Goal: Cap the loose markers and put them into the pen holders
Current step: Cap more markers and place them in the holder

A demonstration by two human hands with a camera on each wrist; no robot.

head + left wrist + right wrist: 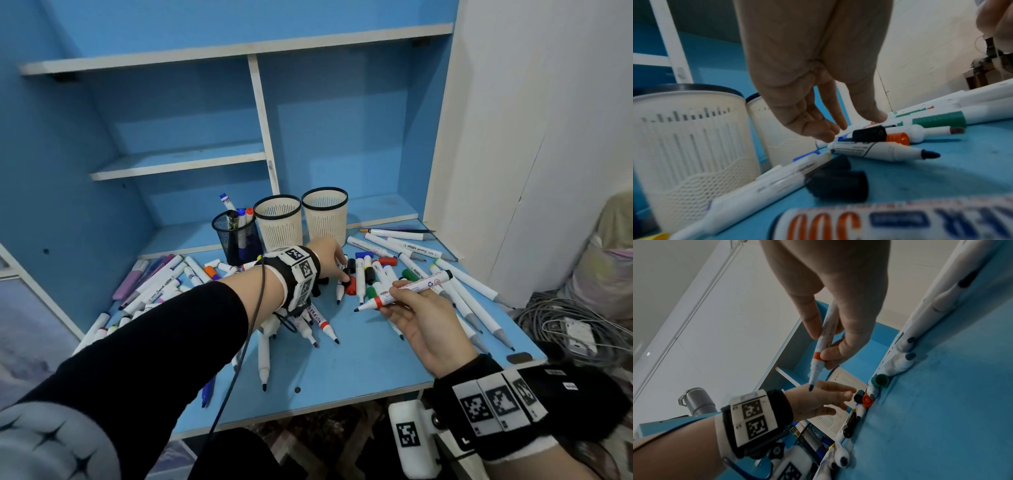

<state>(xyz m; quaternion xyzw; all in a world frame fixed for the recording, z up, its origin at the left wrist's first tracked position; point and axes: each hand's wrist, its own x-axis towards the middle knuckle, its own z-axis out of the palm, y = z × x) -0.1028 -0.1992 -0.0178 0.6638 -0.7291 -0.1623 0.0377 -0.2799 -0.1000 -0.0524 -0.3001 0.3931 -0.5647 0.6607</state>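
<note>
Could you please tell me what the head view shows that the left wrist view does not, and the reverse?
Only the head view shows the black mesh holder with markers in it and the right hand gripping an uncapped marker. Only the left wrist view shows a loose black cap close up. Both show the left hand reaching down and the white holders.

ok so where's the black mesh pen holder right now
In the head view the black wire-mesh pen holder stands at the back of the blue desk, left of the two cream plastic holders, just beyond the left hand.
</note>
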